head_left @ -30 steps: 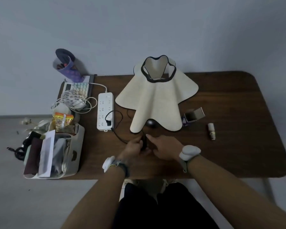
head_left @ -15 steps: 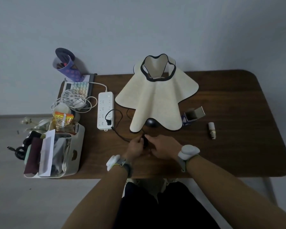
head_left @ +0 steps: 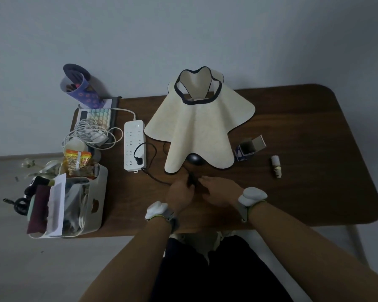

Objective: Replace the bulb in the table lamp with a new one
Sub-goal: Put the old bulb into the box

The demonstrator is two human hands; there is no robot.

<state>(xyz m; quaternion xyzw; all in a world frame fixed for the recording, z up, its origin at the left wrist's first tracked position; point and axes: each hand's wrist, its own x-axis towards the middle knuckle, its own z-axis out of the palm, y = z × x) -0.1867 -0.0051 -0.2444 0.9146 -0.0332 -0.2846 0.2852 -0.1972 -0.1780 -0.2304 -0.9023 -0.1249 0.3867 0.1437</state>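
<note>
The table lamp [head_left: 200, 127] stands mid-table with a cream wavy shade trimmed in black, and its dark base [head_left: 195, 159] peeks out below. Its black cord [head_left: 155, 179] runs from the power strip [head_left: 135, 147] to a small inline switch [head_left: 192, 178]. My left hand [head_left: 180, 194] and my right hand [head_left: 219, 190] meet at that switch in front of the lamp, fingers pinched around it. A small bulb [head_left: 276, 166] lies on the table to the right. Beside the shade sits an open small box [head_left: 249, 148].
A white bin [head_left: 96, 205] of clutter stands at the table's [head_left: 314, 192] front left corner, with snack packets behind it. A keyboard [head_left: 96, 116], coiled white cables and a purple pen cup [head_left: 81, 88] crowd the back left. A wall rises behind the table.
Both hands stay at the cord switch and shift only slightly. The lamp and the other objects have not moved.
</note>
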